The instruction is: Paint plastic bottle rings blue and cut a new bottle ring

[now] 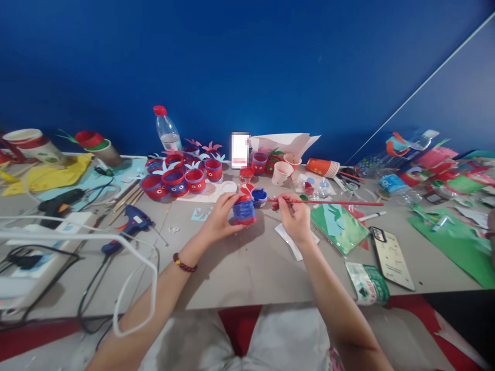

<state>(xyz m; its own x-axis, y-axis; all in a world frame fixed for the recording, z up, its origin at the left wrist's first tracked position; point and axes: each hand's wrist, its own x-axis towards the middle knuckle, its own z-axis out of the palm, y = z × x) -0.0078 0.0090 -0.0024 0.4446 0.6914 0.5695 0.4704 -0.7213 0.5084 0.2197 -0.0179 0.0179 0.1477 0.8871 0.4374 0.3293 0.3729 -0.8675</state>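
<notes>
My left hand (223, 215) is closed around a small paper cup (243, 210) painted red at both ends, with a broad blue band about its middle. In my right hand (294, 216) a long red paintbrush (332, 202) is pinched between thumb and fingers, its handle pointing right. The brush's tip end points left, close to an open pot of blue paint (259, 196) just beyond the cup. Behind the cup lies a red-smeared lid (246, 189), and a pot of red paint (247, 174) stands further back.
Several painted cups with paper leaves (176, 180) stand back left, near a plastic bottle (167, 131). Plain paper cups (282, 173) are at the back. A blue glue gun (133, 224) and white cables (152, 268) lie left; a phone (392, 257) and green packet (340, 229) lie right.
</notes>
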